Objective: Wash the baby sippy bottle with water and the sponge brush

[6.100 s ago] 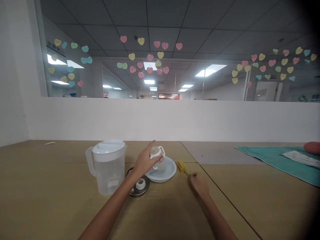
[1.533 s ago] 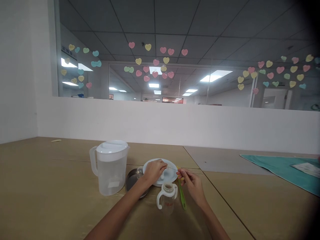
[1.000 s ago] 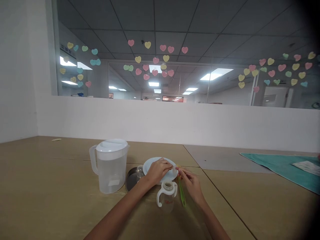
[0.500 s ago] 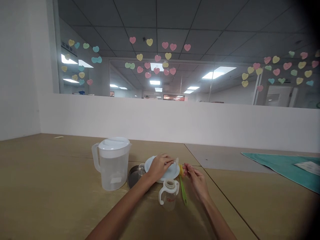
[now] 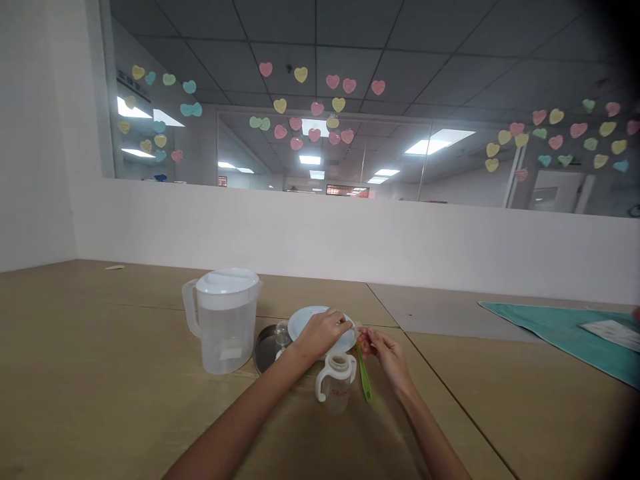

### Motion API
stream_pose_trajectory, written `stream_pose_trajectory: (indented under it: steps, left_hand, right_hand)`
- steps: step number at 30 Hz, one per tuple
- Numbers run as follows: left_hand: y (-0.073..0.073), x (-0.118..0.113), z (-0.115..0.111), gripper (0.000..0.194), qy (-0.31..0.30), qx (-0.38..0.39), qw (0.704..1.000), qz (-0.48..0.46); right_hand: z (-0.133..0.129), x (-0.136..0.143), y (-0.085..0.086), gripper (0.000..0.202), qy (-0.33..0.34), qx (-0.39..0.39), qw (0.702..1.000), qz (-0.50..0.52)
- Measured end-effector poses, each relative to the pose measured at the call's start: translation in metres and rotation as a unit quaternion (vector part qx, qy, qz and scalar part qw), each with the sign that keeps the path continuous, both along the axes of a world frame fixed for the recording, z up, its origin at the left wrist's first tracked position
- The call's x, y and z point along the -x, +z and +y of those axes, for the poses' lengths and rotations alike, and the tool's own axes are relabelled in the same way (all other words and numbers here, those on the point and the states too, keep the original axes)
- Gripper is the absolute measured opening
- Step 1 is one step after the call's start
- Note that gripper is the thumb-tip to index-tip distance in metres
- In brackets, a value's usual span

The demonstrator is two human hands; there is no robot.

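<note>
My left hand (image 5: 323, 331) is closed over the light-blue plate (image 5: 301, 320), pinching a small translucent bottle teat (image 5: 357, 328). From the right, my right hand (image 5: 387, 353) has its fingertips pressed together at the same teat, whose outline is mostly hidden by fingers. Just below the hands stands a clear baby bottle (image 5: 337, 393) with white side handles and an uncovered neck. A brush with a green handle (image 5: 366, 380) lies beside it; its yellow head is largely covered by my right hand.
A lidded translucent pitcher (image 5: 227, 333) stands at the left. Next to it, a round dark metal tray (image 5: 263, 350) holds a clear dome-shaped cap (image 5: 282, 333) and a small white part. A green cloth (image 5: 540, 320) with a white paper (image 5: 613, 332) lies at the right.
My right hand has moved left, so its fingertips now meet the teat in my left hand. The camera view has shifted slightly.
</note>
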State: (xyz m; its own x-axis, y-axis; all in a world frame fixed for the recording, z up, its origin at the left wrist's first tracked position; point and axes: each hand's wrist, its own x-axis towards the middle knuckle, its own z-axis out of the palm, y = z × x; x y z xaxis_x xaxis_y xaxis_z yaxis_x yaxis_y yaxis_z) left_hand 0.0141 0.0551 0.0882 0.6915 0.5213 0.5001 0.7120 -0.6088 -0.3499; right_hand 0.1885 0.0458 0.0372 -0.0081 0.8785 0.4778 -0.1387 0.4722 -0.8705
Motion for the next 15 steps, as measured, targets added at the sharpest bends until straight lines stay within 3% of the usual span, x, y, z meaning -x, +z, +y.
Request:
stream_pose_trajectory:
  steps: [4, 8, 11, 15]
  left_hand:
    - [-0.005, 0.001, 0.006, 0.012, 0.02, -0.003, 0.999, 0.028]
    - [-0.007, 0.001, 0.008, 0.011, 0.048, -0.012, 0.999, 0.015]
    - [-0.006, 0.001, 0.008, 0.016, 0.058, 0.006, 0.998, -0.028]
    - [-0.007, 0.005, 0.011, 0.02, 0.025, 0.043, 0.995, -0.082]
  right_hand:
    - [0.001, -0.001, -0.006, 0.052, -0.104, -0.068, 0.978, -0.165]
    - [0.004, -0.001, -0.015, 0.055, -0.217, -0.158, 0.905, -0.329]
    - [0.006, -0.002, -0.018, 0.057, -0.265, -0.172, 0.872, -0.374]
    - [0.004, -0.003, -0.017, 0.058, -0.284, -0.162, 0.871, -0.366]
